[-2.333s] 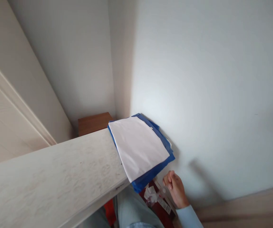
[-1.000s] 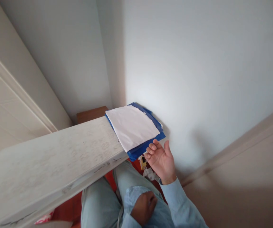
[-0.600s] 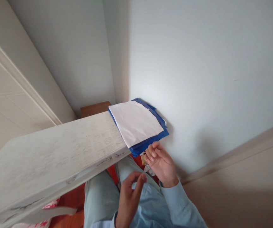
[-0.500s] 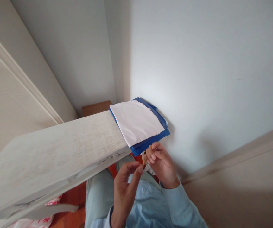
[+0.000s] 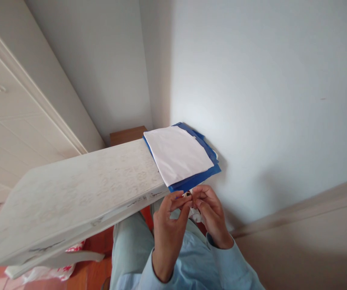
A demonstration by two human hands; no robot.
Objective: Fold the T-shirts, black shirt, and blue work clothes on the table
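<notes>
My left hand (image 5: 170,225) is closed in a pinch, thumb against fingertips, over my lap. Beside it, my right hand (image 5: 214,215) also pinches, and the fingertips of both hands meet or nearly meet. Whatever they hold is too small to make out. Just beyond the fingers, a white flat piece that looks like cloth (image 5: 178,155) lies on blue folded material (image 5: 196,179) at the table's end. Neither hand is on that stack.
A long white table (image 5: 101,181) with a worn top stretches to the left. Close by on the right is a pale wall (image 5: 267,100). A white cabinet (image 5: 34,137) stands at the left, and a brown wooden box-like piece (image 5: 128,135) sits in the corner. A red-and-white bag (image 5: 49,272) lies on the floor.
My hands have come together from apart, and the right fingers have closed into a pinch beside the left. The view has shifted slightly left.
</notes>
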